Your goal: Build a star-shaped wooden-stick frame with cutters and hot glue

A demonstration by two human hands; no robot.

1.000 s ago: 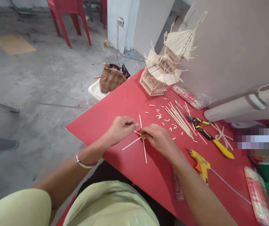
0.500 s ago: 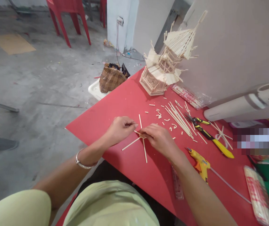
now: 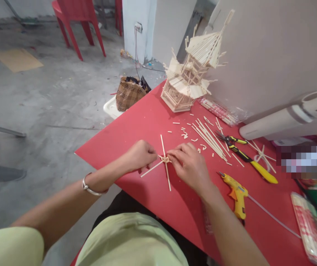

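Note:
A star-shaped frame of thin wooden sticks (image 3: 167,175) lies on the red tabletop between my hands, its arms spreading from a small hub of short pieces. My right hand (image 3: 188,164) is closed, thumb and fingertips pinching at the right side of the hub and covering the arms there. At the upper left arm is my left hand (image 3: 143,155), fingers curled together; whatever is inside them is hidden. Short cut stick pieces (image 3: 185,136) lie scattered beyond the frame, with a bunch of long sticks (image 3: 208,140) to their right.
A pagoda-like stick model (image 3: 186,77) stands at the back of the red table (image 3: 114,144). On the right lie yellow-black pliers (image 3: 244,157), a yellow glue gun (image 3: 237,194), another stick star (image 3: 262,155) and packed sticks (image 3: 308,229). A large tube (image 3: 280,118) lies by the wall.
My right hand has drawn slightly right, uncovering the hub of the frame. My left hand has dropped a little toward the upper left arm. The view has shifted slightly.

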